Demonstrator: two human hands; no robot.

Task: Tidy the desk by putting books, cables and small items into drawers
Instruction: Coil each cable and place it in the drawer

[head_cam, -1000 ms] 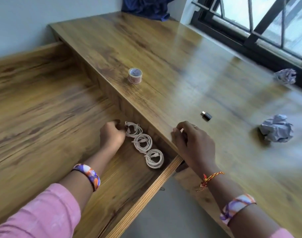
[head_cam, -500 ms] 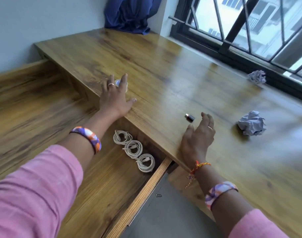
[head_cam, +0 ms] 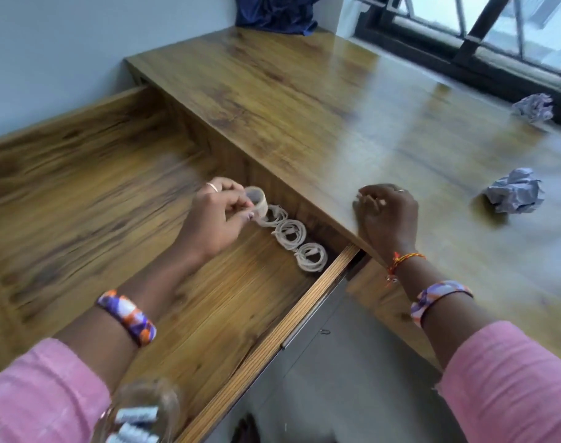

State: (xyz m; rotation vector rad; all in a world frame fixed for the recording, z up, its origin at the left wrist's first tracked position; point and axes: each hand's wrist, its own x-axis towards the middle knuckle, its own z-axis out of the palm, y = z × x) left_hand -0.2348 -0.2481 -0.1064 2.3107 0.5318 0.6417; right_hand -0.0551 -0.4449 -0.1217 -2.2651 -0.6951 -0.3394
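Drawer (head_cam: 183, 318): pulled wide open from under the desk (head_cam: 320, 116), wooden floor showing over most of it.
In the drawer: three coiled white cables (head_cam: 292, 238) lying in a row along the far right side, close under the desk edge (each coil touching the next).
Left hand (head_cam: 215, 219): held over the drawer, fingers and thumb pinching a small roll of tape (head_cam: 256, 201) just above the nearest-to-wall coil.
Right hand (head_cam: 384, 215): resting on the desk edge with fingers curled under; I cannot tell whether it grips anything.
Desk top: two crumpled paper balls (head_cam: 513, 191), one near the right hand's side, the other well apart by the window (head_cam: 496, 33).
Far corner: a dark blue cloth (head_cam: 276, 12) against the wall.
Bottom edge: a blurred clear jar (head_cam: 138, 414) (contents unreadable).
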